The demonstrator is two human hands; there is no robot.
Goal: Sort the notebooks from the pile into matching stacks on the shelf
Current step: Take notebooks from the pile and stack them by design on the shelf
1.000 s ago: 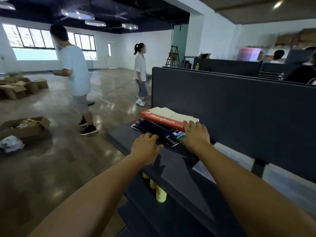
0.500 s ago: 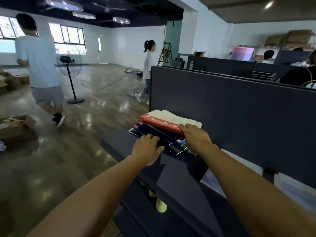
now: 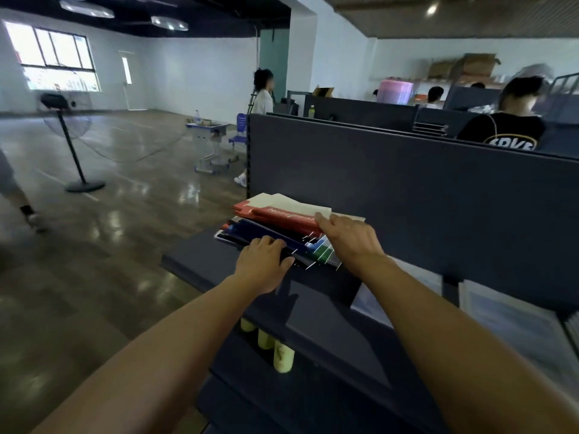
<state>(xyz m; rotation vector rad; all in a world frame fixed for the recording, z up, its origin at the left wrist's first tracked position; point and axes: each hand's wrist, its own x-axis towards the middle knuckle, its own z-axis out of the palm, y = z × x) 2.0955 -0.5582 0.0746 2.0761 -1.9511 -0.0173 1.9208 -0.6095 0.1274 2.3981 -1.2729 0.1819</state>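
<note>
A pile of notebooks lies on the dark shelf [image 3: 194, 261] against its back panel. On top are red notebooks [image 3: 279, 214] with white lettering and a cream sheet [image 3: 282, 200]. Under them lie dark blue notebooks [image 3: 260, 230] with green and blue corners. My left hand [image 3: 263, 264] rests on the near edge of the blue notebooks, fingers curled over it. My right hand [image 3: 344, 236] lies on the right end of the pile, its fingers at the edge of the top red notebook.
Light-covered books [image 3: 513, 321] lie to the right on a lower level. Yellow bottles [image 3: 282, 355] stand on the shelf below. A fan on a stand [image 3: 72, 145], a small desk [image 3: 210, 130] and several people are on the floor to the left and behind the panel.
The view has swung right. My left hand slid forward onto the blue notebooks' edge. My right hand moved up to the red notebook. The person at left walked almost out of view.
</note>
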